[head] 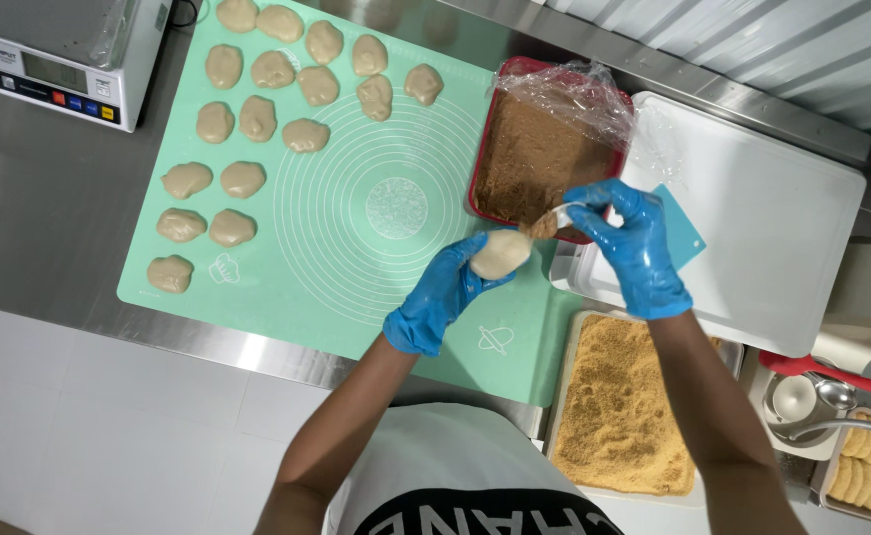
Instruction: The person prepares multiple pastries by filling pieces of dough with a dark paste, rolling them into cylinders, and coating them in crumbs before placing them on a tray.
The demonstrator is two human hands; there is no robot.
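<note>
Cupping a soft, easily dented dough piece [500, 254] from below over the green mat's [257, 213] near right, the left hand [438, 297] cradles it while the right hand [633, 243] pinches what seems a spoon [554, 219] of brown filling.

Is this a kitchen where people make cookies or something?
Probably a bakery or food-prep kitchen. There is a steel counter with a green baking mat covered in dough pieces, a weighing scale, and a tray of crumbs. The person wears blue gloves.
</note>
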